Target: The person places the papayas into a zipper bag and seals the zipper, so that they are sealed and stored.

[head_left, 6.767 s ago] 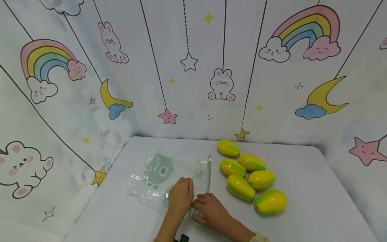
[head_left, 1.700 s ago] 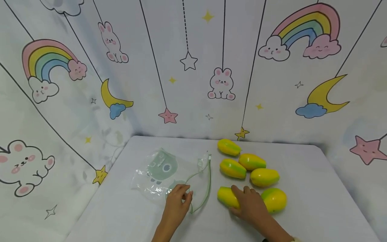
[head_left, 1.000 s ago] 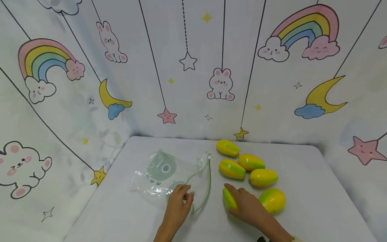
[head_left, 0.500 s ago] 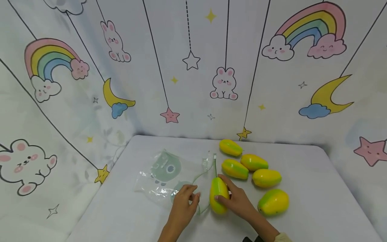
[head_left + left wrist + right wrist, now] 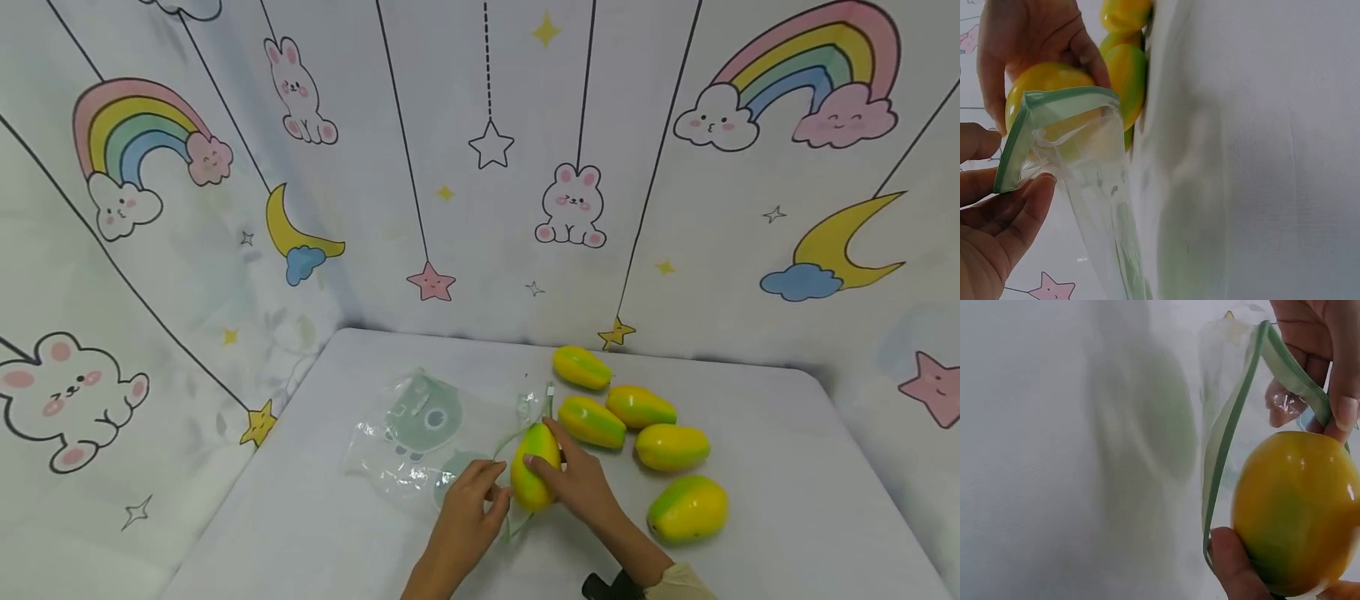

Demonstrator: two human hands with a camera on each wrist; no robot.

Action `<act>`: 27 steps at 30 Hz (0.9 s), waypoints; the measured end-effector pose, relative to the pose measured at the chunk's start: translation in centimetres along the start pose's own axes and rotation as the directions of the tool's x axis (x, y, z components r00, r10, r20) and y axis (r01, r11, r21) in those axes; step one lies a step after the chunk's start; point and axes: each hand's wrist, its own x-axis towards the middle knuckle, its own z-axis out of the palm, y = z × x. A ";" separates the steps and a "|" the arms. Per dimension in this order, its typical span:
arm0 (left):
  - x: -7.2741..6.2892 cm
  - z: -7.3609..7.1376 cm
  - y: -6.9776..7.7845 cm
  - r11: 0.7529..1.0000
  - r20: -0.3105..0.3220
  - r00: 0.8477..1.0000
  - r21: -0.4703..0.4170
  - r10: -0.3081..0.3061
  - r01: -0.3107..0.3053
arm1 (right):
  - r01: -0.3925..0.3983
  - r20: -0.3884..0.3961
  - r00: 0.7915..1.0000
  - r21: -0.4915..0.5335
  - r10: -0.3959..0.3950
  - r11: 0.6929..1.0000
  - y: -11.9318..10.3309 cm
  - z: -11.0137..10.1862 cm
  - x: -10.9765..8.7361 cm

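Observation:
A clear zip bag point(image 5: 480, 404) with green prints lies on the table, its green-edged mouth spread apart. My left hand point(image 5: 471, 508) pinches one side of that edge point(image 5: 1013, 150) between thumb and fingers. In my right hand point(image 5: 583, 482) is a glossy yellow-green papaya point(image 5: 534, 475), gripped with the thumb on its near side. The papaya stands tilted right at the bag's mouth, close to the left fingertips. From the right wrist view, the right thumb point(image 5: 1232, 559) lies by the other side of the green edge; whether any of the fruit is inside is unclear.
Several more papayas point(image 5: 671, 447) lie to the right and behind, the nearest one point(image 5: 688, 508) apart from the others. A white table point(image 5: 795, 500) meets a cartoon-printed cloth backdrop point(image 5: 360, 208). A black device point(image 5: 611, 586) sits at my right wrist.
My right hand has left the bag's edge, picked up the front papaya from the group and brought it left to the bag's mouth. The left hand has stayed at the bag.

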 end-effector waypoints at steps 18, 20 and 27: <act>-0.4 0.5 0.7 0.996 -0.021 0.998 0.061 0.065 -0.063 | -0.059 0.112 0.993 0.211 0.036 0.976 -0.1 1.4 1.5; -0.5 0.6 0.8 0.995 -0.031 0.996 0.046 0.089 -0.088 | -0.071 0.124 0.991 0.228 0.043 0.971 0.0 1.6 1.6; -0.6 1.0 1.1 0.986 -0.079 0.983 0.053 0.165 -0.161 | -0.104 0.190 0.981 0.300 0.048 0.948 0.1 2.3 2.7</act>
